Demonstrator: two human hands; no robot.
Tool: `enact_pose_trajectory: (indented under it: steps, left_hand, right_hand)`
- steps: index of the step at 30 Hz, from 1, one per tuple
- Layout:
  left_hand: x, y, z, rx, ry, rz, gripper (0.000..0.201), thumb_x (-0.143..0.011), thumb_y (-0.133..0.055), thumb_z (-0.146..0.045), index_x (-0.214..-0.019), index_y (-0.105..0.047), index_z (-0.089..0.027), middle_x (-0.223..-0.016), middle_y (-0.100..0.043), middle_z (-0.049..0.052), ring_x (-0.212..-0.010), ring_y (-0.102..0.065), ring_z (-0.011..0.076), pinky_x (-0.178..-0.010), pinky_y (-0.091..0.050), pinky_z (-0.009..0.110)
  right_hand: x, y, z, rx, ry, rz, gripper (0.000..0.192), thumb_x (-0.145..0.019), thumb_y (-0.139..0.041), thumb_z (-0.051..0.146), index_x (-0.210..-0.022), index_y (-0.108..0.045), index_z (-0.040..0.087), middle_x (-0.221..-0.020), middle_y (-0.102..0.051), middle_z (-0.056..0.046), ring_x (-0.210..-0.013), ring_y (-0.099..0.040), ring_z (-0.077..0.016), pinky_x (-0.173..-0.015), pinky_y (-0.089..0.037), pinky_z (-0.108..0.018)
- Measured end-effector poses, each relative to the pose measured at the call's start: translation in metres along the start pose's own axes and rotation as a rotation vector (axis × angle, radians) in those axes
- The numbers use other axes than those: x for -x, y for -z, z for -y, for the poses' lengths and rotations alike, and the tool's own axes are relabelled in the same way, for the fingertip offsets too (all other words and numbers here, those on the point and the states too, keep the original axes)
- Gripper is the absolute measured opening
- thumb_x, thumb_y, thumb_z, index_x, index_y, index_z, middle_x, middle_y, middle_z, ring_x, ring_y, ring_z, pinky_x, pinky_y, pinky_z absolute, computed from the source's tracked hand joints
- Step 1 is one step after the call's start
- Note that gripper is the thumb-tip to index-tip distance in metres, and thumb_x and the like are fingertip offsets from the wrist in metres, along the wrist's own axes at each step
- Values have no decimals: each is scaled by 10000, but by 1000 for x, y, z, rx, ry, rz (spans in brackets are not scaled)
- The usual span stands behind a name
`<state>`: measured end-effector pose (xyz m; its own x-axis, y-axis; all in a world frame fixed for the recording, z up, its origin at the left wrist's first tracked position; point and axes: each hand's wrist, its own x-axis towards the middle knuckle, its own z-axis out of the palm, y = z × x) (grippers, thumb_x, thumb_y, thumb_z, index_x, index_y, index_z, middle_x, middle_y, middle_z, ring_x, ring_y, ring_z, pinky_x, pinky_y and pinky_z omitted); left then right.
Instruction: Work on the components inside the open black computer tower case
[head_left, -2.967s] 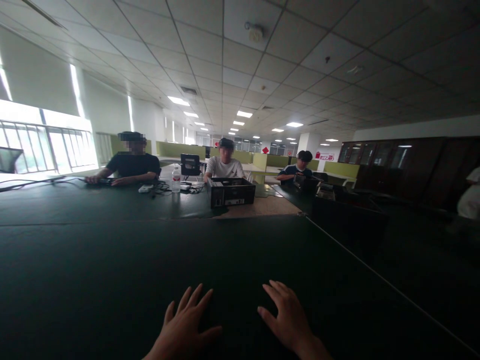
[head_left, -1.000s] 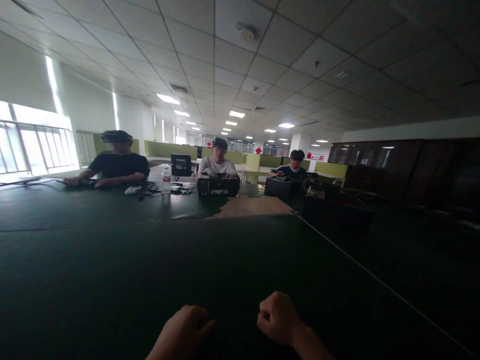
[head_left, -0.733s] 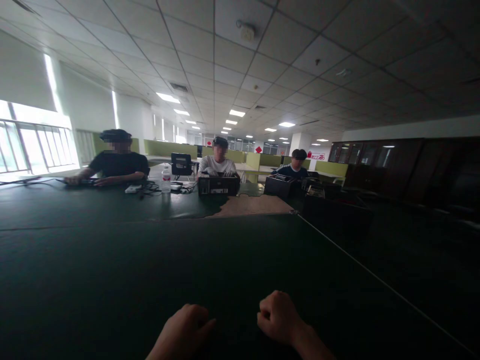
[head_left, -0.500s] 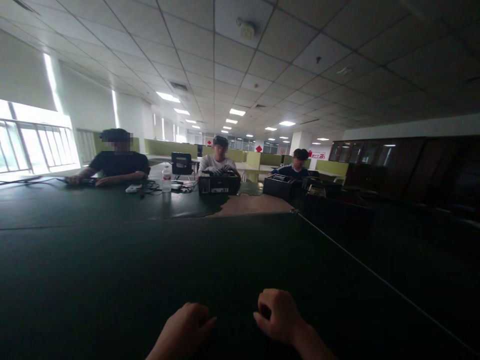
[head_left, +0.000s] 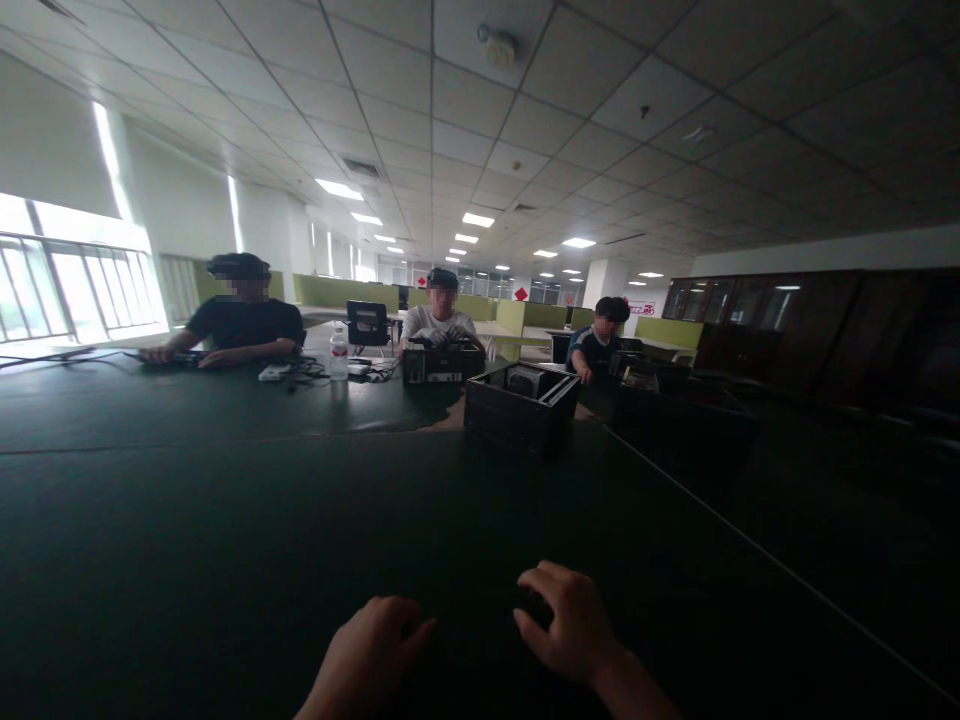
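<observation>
My left hand (head_left: 373,645) rests low over the dark green table, thumb out to the side and fingers curled, holding nothing visible. To its right is my right hand (head_left: 566,620), its thumb and loosely bent fingers apart around bare air. Neither hand touches the other. Farther forward on the table stands a black computer case (head_left: 517,412), open at the top, with a grey boxy part (head_left: 525,380) inside. Behind it, the arm of a person (head_left: 592,350) reaches toward it.
Another black computer case (head_left: 442,365) stands before a gloved person at the back. A water bottle (head_left: 339,352), a tangle of cables (head_left: 304,375) and a person in a dark shirt (head_left: 244,325) are to the left. More dark equipment (head_left: 675,400) sits at right.
The open computer case has slid from the far right person toward me, covering most of the bare brown table patch. My right hand has opened wider; my left is nearly unmoved.
</observation>
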<state>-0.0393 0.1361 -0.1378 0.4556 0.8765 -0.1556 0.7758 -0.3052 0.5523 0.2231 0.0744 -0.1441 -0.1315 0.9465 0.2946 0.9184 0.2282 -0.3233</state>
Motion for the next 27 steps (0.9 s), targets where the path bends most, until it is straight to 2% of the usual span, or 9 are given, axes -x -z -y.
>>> enact_pose_trajectory:
  steps: [2, 4, 9, 12, 14, 18, 22, 24, 27]
  left_hand:
    - [0, 0, 1, -18, 2, -25, 353, -834, -437, -454, -784, -652, -179, -803, -656, 64, -704, -617, 202, -596, -455, 312]
    - [0, -1, 0, -29, 25, -26, 325, -832, -451, -428, -783, -658, -182, -811, -657, 62, -716, -614, 201, -604, -452, 312]
    - [-1, -1, -1, 27, 74, -23, 310, -838, -466, -421, -765, -655, -187, -791, -655, 53, -695, -606, 187, -593, -455, 302]
    - [-1, -1, -2, 80, 87, 7, 285, -838, -478, -406, -788, -663, -195, -833, -668, 51, -740, -621, 189, -638, -479, 314]
    - [-2, -1, -2, 98, 114, 28, 274, -835, -484, -398, -800, -668, -198, -854, -676, 55, -769, -629, 197, -668, -488, 327]
    - [-5, -1, -1, 119, 160, 88, 262, -820, -496, -402, -809, -669, -205, -856, -680, 63, -778, -632, 217, -673, -487, 351]
    - [-6, -2, 1, 190, 155, 64, 260, -824, -498, -395, -795, -659, -193, -862, -672, 65, -784, -623, 209, -664, -482, 332]
    - [-5, 1, 3, 237, 137, -10, 304, -837, -472, -428, -776, -638, -181, -822, -649, 56, -722, -598, 185, -621, -465, 303]
    - [3, 22, 1, 277, 64, -300, 432, -843, -400, -532, -645, -531, -172, -636, -519, 12, -556, -463, 133, -516, -382, 265]
  right_hand:
    - [-23, 9, -1, 53, 21, -127, 324, -830, -504, 410, -1078, -572, 213, -1019, -590, -47, -925, -534, -182, -802, -408, -305]
    - [-66, 27, -8, 148, 47, -212, 402, -842, -499, 404, -1174, -534, 181, -1158, -561, -85, -1074, -486, -216, -920, -370, -336]
    - [-205, 82, -45, 423, -75, -73, 693, -833, -547, 421, -1387, -325, 68, -1429, -334, -165, -1321, -262, -273, -1079, -200, -362]
    - [-261, 91, -66, 410, -170, 38, 642, -826, -559, 465, -1298, -449, 44, -1291, -483, -221, -1203, -439, -304, -969, -344, -373]
    - [-282, 88, -74, 405, -197, 108, 505, -832, -560, 439, -1186, -559, 78, -1157, -588, -191, -1084, -541, -276, -875, -407, -335]
    - [-296, 79, -79, 438, -208, 126, 330, -837, -549, 286, -1103, -615, 102, -1089, -621, -180, -1014, -579, -270, -804, -423, -328]
    - [-284, 87, -77, 436, -120, 150, 279, -823, -525, 187, -1077, -637, 154, -1099, -628, -136, -1022, -574, -245, -830, -405, -315]
    - [-260, 95, -71, 413, -34, 192, 276, -820, -545, 207, -1076, -641, 174, -1092, -637, -103, -1034, -568, -227, -864, -392, -296]
    - [-189, 112, -48, 367, 90, 252, 341, -831, -560, 290, -1158, -609, 206, -1101, -638, -74, -1035, -571, -215, -889, -399, -292]
